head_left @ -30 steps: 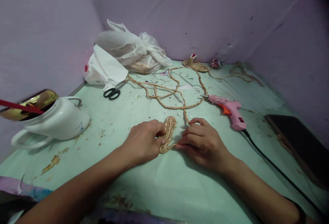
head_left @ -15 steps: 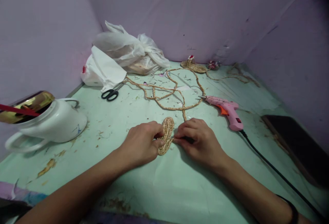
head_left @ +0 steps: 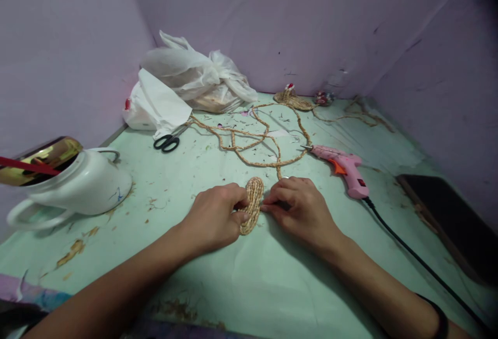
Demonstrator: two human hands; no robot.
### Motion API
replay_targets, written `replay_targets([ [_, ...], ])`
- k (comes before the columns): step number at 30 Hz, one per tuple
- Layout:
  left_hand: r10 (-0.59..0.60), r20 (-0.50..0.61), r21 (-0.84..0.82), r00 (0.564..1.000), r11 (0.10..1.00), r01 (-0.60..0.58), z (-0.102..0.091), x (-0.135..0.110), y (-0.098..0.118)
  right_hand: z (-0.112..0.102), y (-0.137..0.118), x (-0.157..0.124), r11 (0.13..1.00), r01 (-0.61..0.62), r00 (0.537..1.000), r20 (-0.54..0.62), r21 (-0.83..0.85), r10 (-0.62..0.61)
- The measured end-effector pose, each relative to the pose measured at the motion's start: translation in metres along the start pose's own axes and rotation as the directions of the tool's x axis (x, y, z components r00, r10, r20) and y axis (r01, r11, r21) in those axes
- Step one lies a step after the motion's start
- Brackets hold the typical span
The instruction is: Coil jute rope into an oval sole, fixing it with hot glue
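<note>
A pale green table [head_left: 272, 287] is filling the view, littered with straw scraps and brownish stains, and lilac walls [head_left: 311, 17] are closing it in on the left, far and right sides.

One braided coil [head_left: 254, 199], a small oval of straw-coloured plait, is lying flat on the near middle of the table between two hands. The left hand [head_left: 216, 217] is curling over its left edge, thumb and fingertips pinching it. The right hand [head_left: 301, 209] is closing on its right edge, fingertips pressing against the plait.

One long loose braid [head_left: 252, 141] is running from the coil in loops toward the far wall, where one small woven piece [head_left: 293, 100] is sitting; a second tangle of straw [head_left: 361, 113] is lying at the far right. One pink glue gun [head_left: 344, 165] is resting on its side just right of the hands, its black cable [head_left: 412, 256] trailing toward the near right corner. One dark flat slab [head_left: 447, 219] is lying at the right edge.

One pair of black-handled scissors [head_left: 168, 143] is lying far left, beside a heap of white plastic bags [head_left: 190, 77] whose number cannot be told. One white pot [head_left: 83, 183] is standing at the near left, a red stick [head_left: 23, 165] poking from its gold rim.
</note>
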State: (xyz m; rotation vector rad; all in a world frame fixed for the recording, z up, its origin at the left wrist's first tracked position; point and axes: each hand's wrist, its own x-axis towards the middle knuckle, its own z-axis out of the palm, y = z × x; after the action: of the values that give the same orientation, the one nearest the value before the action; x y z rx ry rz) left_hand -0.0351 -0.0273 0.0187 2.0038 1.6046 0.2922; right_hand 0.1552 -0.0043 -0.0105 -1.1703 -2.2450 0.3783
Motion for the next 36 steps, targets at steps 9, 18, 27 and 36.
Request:
replay_targets([
  [9,0.0,-0.006,0.0,1.0,1.0,0.0,0.001,0.001,-0.001,-0.003,-0.008,0.004,0.996,-0.066,0.994,0.08,-0.065,0.071],
  [18,0.124,-0.014,-0.012,0.992,0.992,-0.124,0.001,0.001,-0.006,-0.006,0.003,0.003,0.971,0.237,0.971,0.042,-0.008,-0.237],
  [27,0.09,0.007,-0.084,0.996,0.993,-0.089,-0.017,-0.003,0.0,0.0,-0.002,-0.006,0.993,0.117,0.993,0.002,0.002,-0.117],
  [36,-0.053,0.073,0.18,0.996,0.983,0.039,-0.011,-0.012,0.011,-0.011,0.011,0.01,0.984,0.142,0.975,0.155,0.103,-0.157],
])
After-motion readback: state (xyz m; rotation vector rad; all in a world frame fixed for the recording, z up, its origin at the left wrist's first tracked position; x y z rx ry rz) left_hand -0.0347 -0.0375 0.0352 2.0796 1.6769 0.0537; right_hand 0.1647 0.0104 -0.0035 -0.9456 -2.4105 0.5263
